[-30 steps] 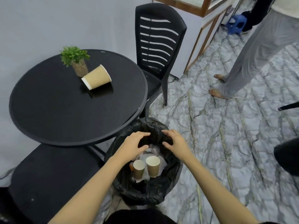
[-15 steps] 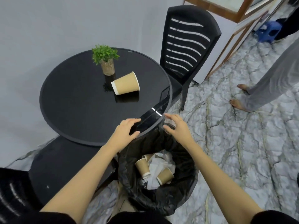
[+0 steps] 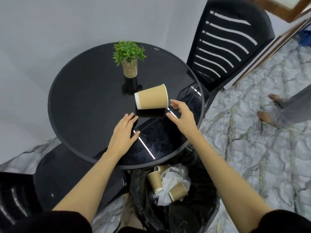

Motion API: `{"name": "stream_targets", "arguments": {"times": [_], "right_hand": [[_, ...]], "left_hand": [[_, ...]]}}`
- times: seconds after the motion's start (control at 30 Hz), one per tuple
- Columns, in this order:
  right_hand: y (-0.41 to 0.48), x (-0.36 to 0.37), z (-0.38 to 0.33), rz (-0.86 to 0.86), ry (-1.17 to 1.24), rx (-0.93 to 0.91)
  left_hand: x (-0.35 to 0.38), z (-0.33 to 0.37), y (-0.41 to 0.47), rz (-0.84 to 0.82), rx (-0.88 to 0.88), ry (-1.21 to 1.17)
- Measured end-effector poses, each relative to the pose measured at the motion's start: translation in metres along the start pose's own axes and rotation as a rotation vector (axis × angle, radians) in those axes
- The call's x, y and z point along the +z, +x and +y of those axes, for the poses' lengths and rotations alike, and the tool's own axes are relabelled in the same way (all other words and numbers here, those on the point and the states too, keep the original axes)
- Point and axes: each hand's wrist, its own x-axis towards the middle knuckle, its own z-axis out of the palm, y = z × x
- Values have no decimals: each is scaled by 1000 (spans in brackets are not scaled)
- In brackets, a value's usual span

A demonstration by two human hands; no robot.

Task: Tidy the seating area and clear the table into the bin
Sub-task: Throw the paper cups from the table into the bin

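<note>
Black round table (image 3: 80, 105) bears one tipped paper cup (image 3: 152, 97); bin (image 3: 198, 209) holds cups, tissue; both hands empty, spread.

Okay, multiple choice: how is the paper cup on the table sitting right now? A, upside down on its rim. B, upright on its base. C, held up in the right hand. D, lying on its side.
D: the paper cup lies on its side on the round table, with the right hand open beside it and not gripping it.
</note>
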Motion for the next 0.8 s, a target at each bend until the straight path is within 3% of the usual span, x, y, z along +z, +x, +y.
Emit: {"name": "stream_targets", "arguments": {"times": [0.43, 0.8], "right_hand": [[16, 33, -1, -27, 139, 76], [-12, 9, 2, 50, 222, 89]], "left_hand": [[9, -9, 5, 76, 35, 13], [10, -7, 2, 98, 27, -24]]}}
